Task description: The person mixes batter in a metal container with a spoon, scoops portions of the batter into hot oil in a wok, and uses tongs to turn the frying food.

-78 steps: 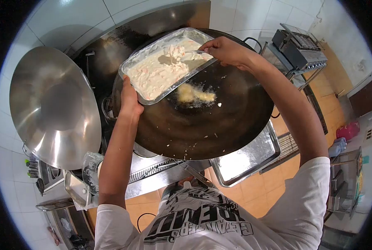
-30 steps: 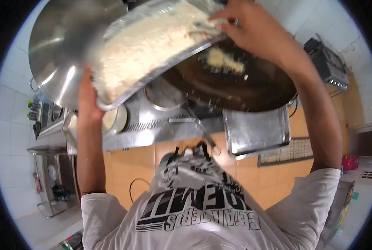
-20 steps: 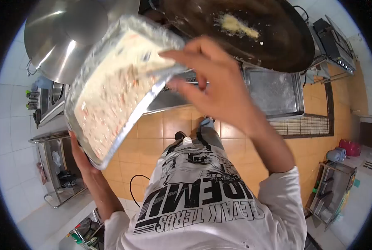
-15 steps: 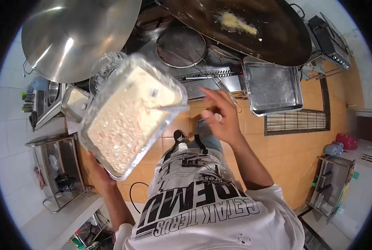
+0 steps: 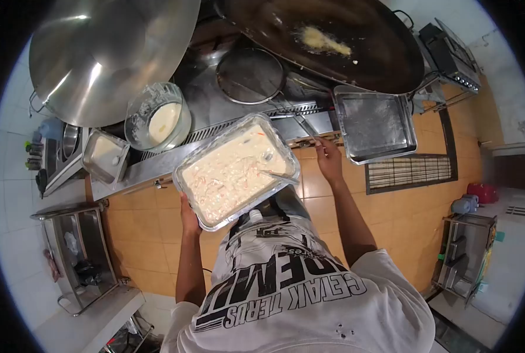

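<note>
My left hand [image 5: 190, 215] grips the lower left edge of a rectangular metal tray [image 5: 216, 225] lined with clear plastic; the fingers underneath are hidden. Thick pale batter [image 5: 224, 176] with orange shreds fills the tray. A metal spoon [image 5: 281, 176] rests in it, handle over the right rim. My right hand [image 5: 329, 159] is closed around the end of a long metal handle [image 5: 305, 125]. That handle lines up with a round mesh strainer [image 5: 250, 76] lying on the stove, though the join is unclear.
A large wok [image 5: 386, 59] at the back holds oil and a pale frying piece [image 5: 326, 41]. Beside it stands a square metal pan [image 5: 377, 126]. On the left are a big steel wok [image 5: 109, 53], a glass bowl [image 5: 183, 126] with batter, and a small metal tray [image 5: 105, 156].
The batter tray has moved right and down, uncovering the glass bowl, and now lies more level. My right hand has gone from loosely open beside the tray to closing on the metal handle.
</note>
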The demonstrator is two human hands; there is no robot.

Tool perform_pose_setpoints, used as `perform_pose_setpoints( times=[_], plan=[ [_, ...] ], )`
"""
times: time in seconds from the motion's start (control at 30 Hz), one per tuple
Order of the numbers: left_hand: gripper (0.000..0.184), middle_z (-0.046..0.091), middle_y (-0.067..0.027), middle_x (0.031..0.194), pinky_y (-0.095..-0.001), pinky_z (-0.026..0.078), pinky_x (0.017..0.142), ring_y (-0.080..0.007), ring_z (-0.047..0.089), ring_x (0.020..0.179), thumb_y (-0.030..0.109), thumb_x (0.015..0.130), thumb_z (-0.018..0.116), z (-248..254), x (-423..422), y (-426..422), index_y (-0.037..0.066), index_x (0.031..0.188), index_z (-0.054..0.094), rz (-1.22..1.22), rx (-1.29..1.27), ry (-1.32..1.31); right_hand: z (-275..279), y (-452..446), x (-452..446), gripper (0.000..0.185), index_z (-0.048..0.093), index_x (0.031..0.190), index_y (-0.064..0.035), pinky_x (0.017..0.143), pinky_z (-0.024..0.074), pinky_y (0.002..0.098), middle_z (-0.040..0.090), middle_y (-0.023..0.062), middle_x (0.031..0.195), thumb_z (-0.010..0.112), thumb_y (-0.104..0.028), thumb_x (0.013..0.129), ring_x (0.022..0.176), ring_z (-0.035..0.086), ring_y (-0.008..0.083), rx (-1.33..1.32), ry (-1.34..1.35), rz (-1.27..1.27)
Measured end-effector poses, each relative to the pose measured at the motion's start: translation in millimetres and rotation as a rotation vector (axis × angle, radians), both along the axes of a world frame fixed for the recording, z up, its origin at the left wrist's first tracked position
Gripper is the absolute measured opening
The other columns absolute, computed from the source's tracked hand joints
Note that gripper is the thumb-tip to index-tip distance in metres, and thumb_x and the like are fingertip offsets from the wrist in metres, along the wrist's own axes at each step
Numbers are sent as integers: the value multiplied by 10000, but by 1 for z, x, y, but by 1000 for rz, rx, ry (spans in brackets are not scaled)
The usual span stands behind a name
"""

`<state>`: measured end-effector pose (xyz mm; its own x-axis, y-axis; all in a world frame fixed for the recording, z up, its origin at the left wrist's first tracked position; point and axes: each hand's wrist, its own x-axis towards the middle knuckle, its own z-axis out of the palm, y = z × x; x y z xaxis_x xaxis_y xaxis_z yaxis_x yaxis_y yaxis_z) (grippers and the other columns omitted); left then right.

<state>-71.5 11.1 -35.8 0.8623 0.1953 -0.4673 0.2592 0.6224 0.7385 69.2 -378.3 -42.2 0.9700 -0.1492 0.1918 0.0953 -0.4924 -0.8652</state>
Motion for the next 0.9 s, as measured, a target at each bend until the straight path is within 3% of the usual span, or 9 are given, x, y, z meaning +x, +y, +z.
perform_pose_setpoints(
  times=[0.1, 0.37, 0.4, 0.5, 0.6, 0.63, 0.7, 0.77, 0.9],
  plan=[
    [623, 415, -163, 1329, -372, 389, 992, -273, 459, 1184, 489, 947, 303, -20, 34, 6, 14, 1350, 295, -80, -13, -55, 8, -14, 4, 211, 637, 1000, -32, 611, 481, 307, 618, 147, 875, 575, -88, 806, 707, 611, 236, -163, 61, -48],
    [680, 367, -171, 1372, -378, 359, 1019, -280, 427, 1216, 527, 933, 302, -40, 94, 24, 9, 1372, 265, -166, -14, -42, 44, -92, 3, 227, 619, 999, -32, 542, 463, 293, 564, 130, 858, 569, 9, 781, 671, 576, 233, -274, -189, -334],
    [683, 361, -171, 1376, -379, 355, 1021, -278, 421, 1222, 530, 931, 305, -39, 97, 25, 12, 1374, 262, -168, -6, -28, 50, -99, -2, 247, 602, 1051, -29, 630, 471, 341, 551, 136, 897, 583, -57, 806, 748, 563, 251, -172, -77, -364],
    [706, 348, -168, 1384, -379, 349, 1025, -273, 405, 1235, 549, 920, 321, -29, 107, 19, 18, 1380, 252, -193, 11, -1, 23, -143, -6, 373, 550, 1150, -13, 769, 459, 363, 540, 182, 1029, 617, -173, 820, 935, 542, 298, -311, -148, -805],
    [702, 376, -162, 1363, -373, 358, 1014, -269, 425, 1216, 544, 919, 334, -32, 107, 19, 13, 1372, 263, -184, -1, -4, -33, -200, -9, 593, 438, 1275, -9, 887, 413, 358, 472, 227, 1195, 633, -336, 821, 1117, 465, 327, -78, 83, -1087],
    [693, 393, -160, 1350, -369, 364, 1007, -267, 438, 1203, 536, 922, 338, -38, 107, 20, 8, 1367, 272, -166, 12, -9, -36, -204, -9, 746, 334, 1346, -24, 922, 393, 389, 380, 203, 1325, 637, -438, 804, 1206, 403, 323, 300, 58, -938],
    [679, 426, -156, 1322, -361, 380, 990, -259, 466, 1174, 523, 925, 350, -38, 109, 22, -4, 1351, 294, -148, 43, -33, -30, -194, -5, 801, 279, 1370, -41, 938, 371, 449, 319, 154, 1382, 601, -510, 806, 1238, 367, 308, 711, 255, -951],
    [669, 458, -154, 1293, -350, 398, 972, -250, 495, 1141, 511, 925, 368, -31, 112, 12, -20, 1330, 322, -150, 74, -68, -33, -197, -3, 774, 305, 1360, -76, 956, 350, 474, 304, 119, 1396, 539, -573, 813, 1250, 350, 302, 1006, 297, -764],
    [499, 611, -99, 949, -285, 470, 715, -159, 578, 810, 409, 941, 429, -37, 118, 7, -54, 1078, 556, 44, 581, 169, -61, -197, 7, 619, 340, 1342, -100, 979, 332, 461, 376, 104, 1346, 374, -536, 904, 1224, 376, 285, 1274, 232, -524]
  ],
)
